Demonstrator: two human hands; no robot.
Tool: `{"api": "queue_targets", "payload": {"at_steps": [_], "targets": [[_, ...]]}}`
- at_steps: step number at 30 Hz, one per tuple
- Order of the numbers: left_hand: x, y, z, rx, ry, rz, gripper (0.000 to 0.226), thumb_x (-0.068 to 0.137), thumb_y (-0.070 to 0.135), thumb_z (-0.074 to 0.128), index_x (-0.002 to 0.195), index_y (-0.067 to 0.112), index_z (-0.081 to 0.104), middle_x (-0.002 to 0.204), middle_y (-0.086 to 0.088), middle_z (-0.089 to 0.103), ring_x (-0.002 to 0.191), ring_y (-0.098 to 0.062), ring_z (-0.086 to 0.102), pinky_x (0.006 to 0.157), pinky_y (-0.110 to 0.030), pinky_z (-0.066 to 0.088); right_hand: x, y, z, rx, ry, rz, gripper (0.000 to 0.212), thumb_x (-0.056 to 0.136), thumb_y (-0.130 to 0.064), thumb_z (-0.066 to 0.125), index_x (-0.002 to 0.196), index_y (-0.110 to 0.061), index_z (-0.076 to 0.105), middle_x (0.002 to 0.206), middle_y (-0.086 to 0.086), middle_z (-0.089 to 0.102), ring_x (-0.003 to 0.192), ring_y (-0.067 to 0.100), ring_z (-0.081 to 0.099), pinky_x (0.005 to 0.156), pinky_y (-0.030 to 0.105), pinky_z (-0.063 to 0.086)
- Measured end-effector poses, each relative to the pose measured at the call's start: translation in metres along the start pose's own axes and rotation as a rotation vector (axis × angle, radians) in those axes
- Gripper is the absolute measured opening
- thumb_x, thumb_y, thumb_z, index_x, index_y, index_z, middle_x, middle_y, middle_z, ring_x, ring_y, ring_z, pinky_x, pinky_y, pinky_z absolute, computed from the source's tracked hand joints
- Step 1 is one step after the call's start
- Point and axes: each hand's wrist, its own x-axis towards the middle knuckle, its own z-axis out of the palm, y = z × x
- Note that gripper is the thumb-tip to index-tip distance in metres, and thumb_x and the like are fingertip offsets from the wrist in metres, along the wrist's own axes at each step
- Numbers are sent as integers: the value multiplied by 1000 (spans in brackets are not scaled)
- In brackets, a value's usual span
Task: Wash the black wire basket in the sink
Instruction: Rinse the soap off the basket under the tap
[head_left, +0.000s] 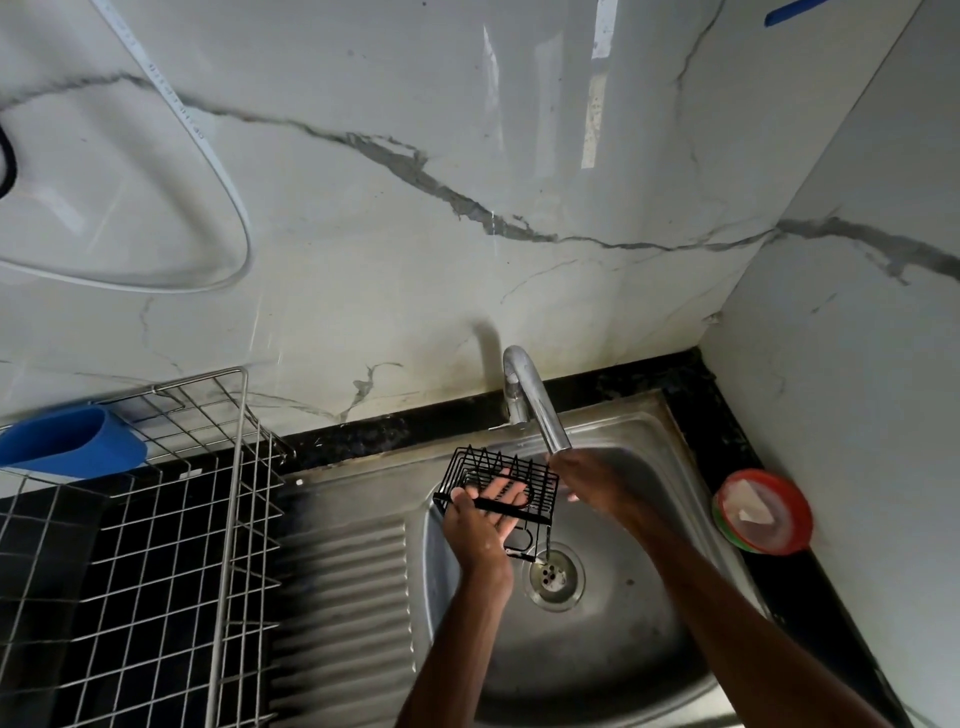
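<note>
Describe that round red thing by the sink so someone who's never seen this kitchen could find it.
Start at the steel sink and look to its right, on the black counter beside the wall. The round tub sits there; it alone is red-rimmed, with a whitish top.

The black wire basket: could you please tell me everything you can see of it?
The black wire basket is small and boxy, of thin dark-coated wire, with a grid wall and a flat front bar. It is held tilted over the steel sink, beside the faucet spout. The left hand holds it, thumb over the bar, fingers showing through the wires. The right hand is at its right edge; its grip is hidden.
</note>
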Motion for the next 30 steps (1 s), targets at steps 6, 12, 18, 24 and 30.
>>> {"api": "queue_targets", "payload": {"at_steps": [6,12,18,24,30], "targets": [[5,13,-1,20,-33,-38,27,113,17,32,94,8,50,101,-27,75,86,-40,77,61,-38,64,13,1,-3,-41,-88,25,49,89,-56,52,104,-14,72,115,11,71,99,23,67,93,18,51],[4,20,0,90,-73,-23,31,113,19,33,89,12,51,94,-22,78,80,-37,77,56,-32,61,5,2,-14,78,-205,76,38,105,-43,48,122,-14,64,115,4,69,113,18,62,90,15,49],[4,24,-4,115,-115,15,27,113,22,36,93,10,50,98,-24,77,81,-39,77,62,-36,62,30,74,-7,80,-306,138,122,75,-96,13,158,-7,20,165,17,19,153,30,21,124,46,20],[4,24,-5,169,-145,23,29,113,23,36,89,13,50,97,-25,77,81,-40,76,64,-37,62,15,48,-4,112,-266,83,114,74,-99,16,157,-23,30,165,8,26,151,25,27,125,49,16],[5,27,-7,258,-193,91,33,111,25,39,83,15,51,91,-29,75,75,-42,73,51,-30,53,0,2,11,150,-263,-78,65,100,-65,25,154,-30,35,154,-8,40,142,14,38,122,45,26]]}}
